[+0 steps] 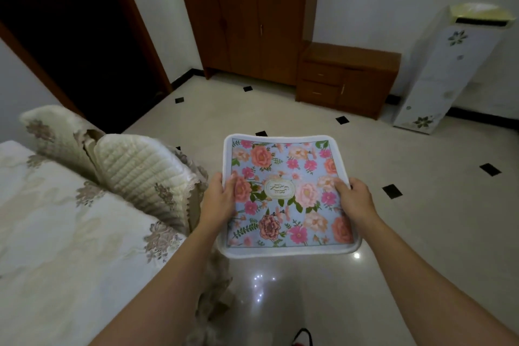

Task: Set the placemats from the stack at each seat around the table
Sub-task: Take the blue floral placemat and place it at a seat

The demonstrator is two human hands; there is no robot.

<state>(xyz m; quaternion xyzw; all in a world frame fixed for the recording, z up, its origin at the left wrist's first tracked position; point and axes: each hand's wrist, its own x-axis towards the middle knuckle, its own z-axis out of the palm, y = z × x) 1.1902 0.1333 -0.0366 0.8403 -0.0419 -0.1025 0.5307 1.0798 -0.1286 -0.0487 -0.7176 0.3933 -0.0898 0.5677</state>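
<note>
I hold a floral placemat (286, 194), light blue with pink and orange flowers and a white border, flat in the air above the tiled floor. My left hand (222, 196) grips its left edge with the thumb on top. Its right edge is pinched by my right hand (354, 199) in the same way. Whether one mat or a thin stack is held, I cannot tell. The table (56, 219), draped in a cream embroidered cloth, lies to the left of the mat.
Two chairs with quilted cream covers (134, 168) stand at the table's near corner, just left of my left hand. A wooden cabinet (247, 25) and a low drawer unit (348, 78) line the far wall. A white floral-printed appliance (441, 70) stands at right.
</note>
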